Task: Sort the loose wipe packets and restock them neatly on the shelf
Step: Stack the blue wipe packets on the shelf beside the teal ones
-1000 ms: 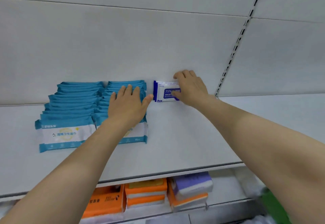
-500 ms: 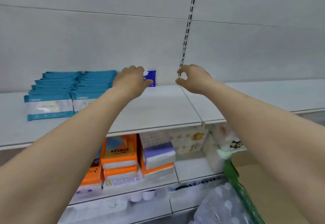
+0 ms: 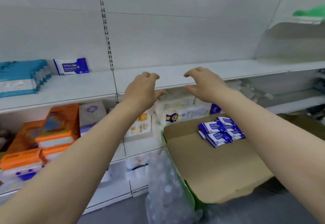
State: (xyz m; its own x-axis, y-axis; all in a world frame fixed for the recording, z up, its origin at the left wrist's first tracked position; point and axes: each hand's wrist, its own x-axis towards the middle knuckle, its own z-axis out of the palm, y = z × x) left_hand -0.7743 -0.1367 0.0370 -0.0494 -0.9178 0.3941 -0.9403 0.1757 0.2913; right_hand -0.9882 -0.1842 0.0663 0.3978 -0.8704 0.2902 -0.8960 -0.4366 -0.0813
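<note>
Head view, left hand [image 3: 142, 90] and right hand [image 3: 204, 84] loosely curled, empty, shelved wipe packet [image 3: 71, 66] reads "75%"

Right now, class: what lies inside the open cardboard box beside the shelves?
Inside the cardboard box lies a loose pile of blue-and-white wipe packets near its far end; the rest shows bare cardboard. The right forearm covers the box's right edge, so anything there is hidden.

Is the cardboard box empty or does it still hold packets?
Not empty: the cardboard box holds a small pile of blue-and-white wipe packets at its far end.
</note>
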